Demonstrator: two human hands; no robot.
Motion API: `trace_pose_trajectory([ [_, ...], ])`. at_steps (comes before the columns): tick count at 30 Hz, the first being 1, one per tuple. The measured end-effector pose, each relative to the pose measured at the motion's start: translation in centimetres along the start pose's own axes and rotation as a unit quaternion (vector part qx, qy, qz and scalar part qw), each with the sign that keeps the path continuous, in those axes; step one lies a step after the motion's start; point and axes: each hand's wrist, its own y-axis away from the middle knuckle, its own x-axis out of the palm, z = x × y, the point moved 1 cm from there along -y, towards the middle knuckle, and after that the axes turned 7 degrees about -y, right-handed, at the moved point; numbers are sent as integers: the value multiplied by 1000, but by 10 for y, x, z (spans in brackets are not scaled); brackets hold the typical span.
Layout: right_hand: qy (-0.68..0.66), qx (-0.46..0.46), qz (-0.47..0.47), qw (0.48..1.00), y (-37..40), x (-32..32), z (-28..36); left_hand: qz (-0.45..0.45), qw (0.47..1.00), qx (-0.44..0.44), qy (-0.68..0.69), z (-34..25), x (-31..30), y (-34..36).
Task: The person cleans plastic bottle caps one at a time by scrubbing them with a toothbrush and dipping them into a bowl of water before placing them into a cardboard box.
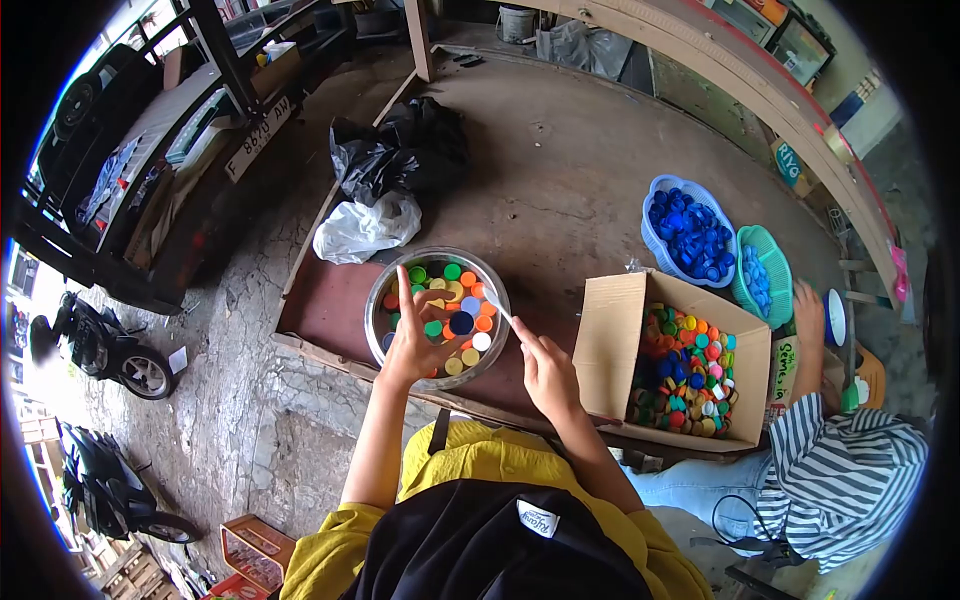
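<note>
My left hand (408, 342) is over the round, clear-rimmed basin (494, 372), its index finger stretched out and the others apart, holding nothing I can see. Bottle caps (461, 323) in orange, yellow, green, white and blue are inside the basin. My right hand (548, 372) is closed around the end of a slim white spoon-like utensil (497, 303), whose far end reaches over the basin's right side. Right of that hand stands an open cardboard box (610, 345) with many mixed caps (690, 375) in it.
A blue basket (650, 237) of dark blue caps and a green basket (778, 262) of light blue caps stand behind the box. Black (400, 150) and white plastic bags (370, 228) lie at the table's left. A person in a striped top (840, 480) sits at right, a hand (808, 315) near the green basket.
</note>
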Motion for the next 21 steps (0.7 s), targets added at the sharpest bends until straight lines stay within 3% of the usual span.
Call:
trace_pose_trajectory([
  [4, 13, -88, 43, 995, 4, 5, 19, 2, 1000, -3, -19, -1, -6, -1],
  [7, 17, 24, 5, 1000, -13, 0, 6, -5, 1000, 0, -19, -1, -4, 0],
  [8, -10, 14, -15, 1000, -13, -3, 9, -6, 1000, 2, -19, 0, -5, 0],
  [11, 16, -65, 73, 995, -5, -10, 33, -11, 1000, 8, -9, 2, -6, -1],
  [15, 32, 20, -18, 999, -15, -1, -1, -31, 999, 8, 40, 1, -2, -1],
  [19, 12, -85, 34, 996, 0, -6, 29, -36, 999, 7, 32, 4, -6, -1],
  [21, 26, -29, 11, 999, 1, 5, 10, -29, 999, 35, 25, 4, -7, 0],
])
